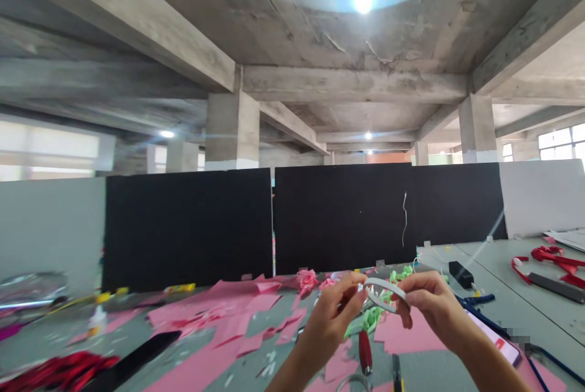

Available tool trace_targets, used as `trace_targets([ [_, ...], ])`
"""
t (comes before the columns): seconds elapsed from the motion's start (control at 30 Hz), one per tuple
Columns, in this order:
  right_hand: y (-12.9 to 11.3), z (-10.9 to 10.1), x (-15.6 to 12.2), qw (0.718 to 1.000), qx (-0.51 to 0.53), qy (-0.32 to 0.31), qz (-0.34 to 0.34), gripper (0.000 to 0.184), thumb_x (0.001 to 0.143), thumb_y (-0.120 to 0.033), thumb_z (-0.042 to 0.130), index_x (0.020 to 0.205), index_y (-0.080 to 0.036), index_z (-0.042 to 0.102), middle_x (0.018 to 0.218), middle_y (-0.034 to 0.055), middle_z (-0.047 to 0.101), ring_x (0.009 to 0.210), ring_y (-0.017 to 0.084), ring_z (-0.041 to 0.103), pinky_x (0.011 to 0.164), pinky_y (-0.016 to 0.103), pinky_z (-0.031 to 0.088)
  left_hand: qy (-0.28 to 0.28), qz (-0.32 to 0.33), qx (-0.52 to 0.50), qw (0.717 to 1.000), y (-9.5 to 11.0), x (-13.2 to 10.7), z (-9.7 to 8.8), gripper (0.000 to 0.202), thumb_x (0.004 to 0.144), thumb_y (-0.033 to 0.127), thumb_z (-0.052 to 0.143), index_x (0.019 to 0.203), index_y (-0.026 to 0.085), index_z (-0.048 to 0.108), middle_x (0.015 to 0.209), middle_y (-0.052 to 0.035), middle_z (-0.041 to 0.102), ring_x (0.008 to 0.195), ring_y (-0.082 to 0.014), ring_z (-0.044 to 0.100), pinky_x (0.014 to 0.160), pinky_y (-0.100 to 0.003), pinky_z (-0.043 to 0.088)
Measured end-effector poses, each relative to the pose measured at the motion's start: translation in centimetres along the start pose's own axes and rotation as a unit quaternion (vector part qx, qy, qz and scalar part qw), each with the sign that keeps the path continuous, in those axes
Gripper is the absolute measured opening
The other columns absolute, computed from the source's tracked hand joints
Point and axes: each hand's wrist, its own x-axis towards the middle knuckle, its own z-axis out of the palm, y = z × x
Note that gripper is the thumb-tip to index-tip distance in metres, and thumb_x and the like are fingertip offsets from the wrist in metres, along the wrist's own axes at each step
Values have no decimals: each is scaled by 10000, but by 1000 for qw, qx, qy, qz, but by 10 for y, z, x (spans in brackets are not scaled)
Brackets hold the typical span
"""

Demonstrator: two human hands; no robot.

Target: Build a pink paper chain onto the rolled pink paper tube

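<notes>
Between both hands, above the table, is a narrow roll of white tape, tilted so that its open centre shows. The fingertips of my left hand pinch its left side. On its right side my right hand grips the rim between thumb and fingers. Below the hands lie a red-handled tool, pink paper sheets and a crumpled green strip. A dark-handled cutter is near the table's front edge, partly cut off by the frame.
Pink paper spreads across the left and middle. Red ribbon, a black strip and a glue bottle lie left. A phone, black adapter and red ribbon lie right. Black panels stand behind.
</notes>
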Motion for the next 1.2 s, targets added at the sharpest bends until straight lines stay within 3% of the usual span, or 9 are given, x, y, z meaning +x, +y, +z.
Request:
trace_targets([
  [0.1,3,1,-3,999,-21,-20,34,202,811,-226,702,880,-137,870,618,32,724,536,143,593,608,285,472,-22,44,125,991,13,-7,-4,382,1000,563,674,1083,196,743,711,18,547,650,-155,474,628,-263,371],
  [0.17,4,1,-5,998,-25,-41,45,210,800,-192,688,894,-146,871,647,34,734,560,148,605,603,281,481,-25,52,148,987,17,-8,-5,365,1015,538,652,994,193,766,692,16,559,638,-150,464,627,-265,357],
  [0.37,1,-2,-11,996,2,-77,40,245,854,-202,713,1033,-185,880,723,34,773,644,178,663,692,325,567,-21,2,-24,1000,-6,0,1,457,1011,631,628,962,178,669,616,75,427,542,-114,363,534,-235,304],
  [0.53,-5,-3,-13,995,-43,-66,61,198,914,-298,746,1015,-184,872,741,36,773,623,159,642,639,307,551,-75,-28,-63,995,-17,1,1,429,1014,584,641,1018,160,702,627,43,533,518,-114,443,534,-236,357],
  [0.63,-9,4,-14,987,-117,-42,101,184,909,-240,702,964,-179,866,706,24,764,593,139,608,597,282,505,-119,-1,51,992,-4,-5,-7,269,969,416,745,1108,187,774,648,40,568,560,-123,480,564,-233,385],
  [0.77,-12,18,-15,969,-190,-48,153,250,861,-128,613,900,-181,854,733,25,783,691,161,668,668,293,529,-165,31,164,972,14,-10,-23,160,997,348,730,922,233,813,622,32,626,549,-118,505,561,-238,352],
  [0.97,-6,14,-14,973,-112,-126,156,241,935,-160,622,1024,-173,845,842,55,815,744,188,690,728,337,571,-189,-6,81,979,5,-2,-44,148,973,344,740,880,249,805,649,9,708,556,-139,601,591,-235,437],
  [1.07,0,5,-11,976,-102,-111,158,197,961,-191,654,1010,-176,843,831,58,815,771,193,697,761,346,565,-190,-57,58,978,-3,1,-45,193,988,382,708,898,240,803,652,4,714,553,-146,631,574,-231,455],
  [1.2,-3,-2,-9,973,-100,-47,201,164,909,-201,695,966,-165,844,732,24,776,673,156,671,685,302,545,-169,-56,146,973,3,-1,-31,230,981,400,739,1115,240,835,613,42,637,533,-122,551,555,-217,408],
])
